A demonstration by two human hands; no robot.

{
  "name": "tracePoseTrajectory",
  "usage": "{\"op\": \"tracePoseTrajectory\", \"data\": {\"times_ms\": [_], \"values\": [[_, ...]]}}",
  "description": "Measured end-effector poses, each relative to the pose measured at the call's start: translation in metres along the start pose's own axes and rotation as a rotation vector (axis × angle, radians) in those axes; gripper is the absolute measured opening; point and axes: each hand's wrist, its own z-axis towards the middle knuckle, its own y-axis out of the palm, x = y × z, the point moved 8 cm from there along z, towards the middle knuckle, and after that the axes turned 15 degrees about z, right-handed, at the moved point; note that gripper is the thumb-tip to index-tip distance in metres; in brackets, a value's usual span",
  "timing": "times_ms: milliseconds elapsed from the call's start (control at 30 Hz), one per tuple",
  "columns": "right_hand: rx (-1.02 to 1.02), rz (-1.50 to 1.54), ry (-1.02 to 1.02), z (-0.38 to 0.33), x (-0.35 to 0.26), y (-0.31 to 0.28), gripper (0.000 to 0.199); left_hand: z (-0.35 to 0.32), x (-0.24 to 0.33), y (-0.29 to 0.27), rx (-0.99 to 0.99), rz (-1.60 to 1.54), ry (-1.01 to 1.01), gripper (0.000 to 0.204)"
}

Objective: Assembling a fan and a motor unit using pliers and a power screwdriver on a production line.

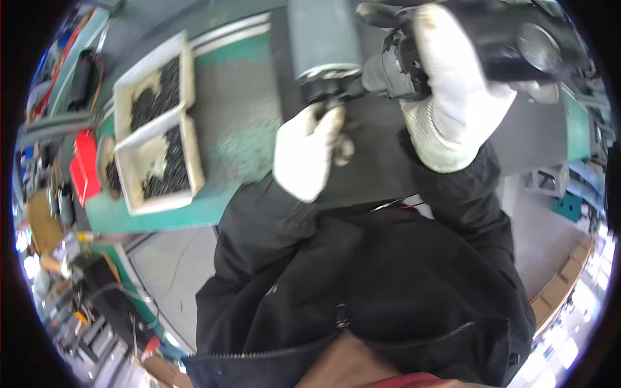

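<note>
My right hand [449,97], in a white knitted glove, is wrapped round the handle of a black power driver [404,61]. The tool's nose points left at a black fitting [331,84] on the near end of a grey tube-like part [323,35]. My left hand [303,154], gloved in white too, is closed with thumb and forefinger at the near side of the fitting. A small rounded piece, blurred, shows beside its fingers; its kind I cannot make out. The contact between nose and fitting is blurred.
Two white bins [129,205] of small black pieces stand on the green-edged bench [213,207] at the left. Beside them are a red bin [84,167] and a round bowl [103,152]. A dark mat [517,139] covers the bench under my hands. Cardboard [563,278] stands low at the right.
</note>
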Motion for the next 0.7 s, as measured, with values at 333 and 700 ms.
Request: {"op": "tracePoseTrajectory", "data": {"times_ms": [333,700], "values": [[-0.035,-1.276,-0.479,0.143,-0.148,-0.199,0.022,-0.010,0.040,-0.016,0.323,0.825,0.304,0.035],[-0.456,-1.728,0.216,0.029,-0.074,-0.278,0.049,-0.111,0.098,-0.198,0.951,1.334,0.037,0.019]]}}
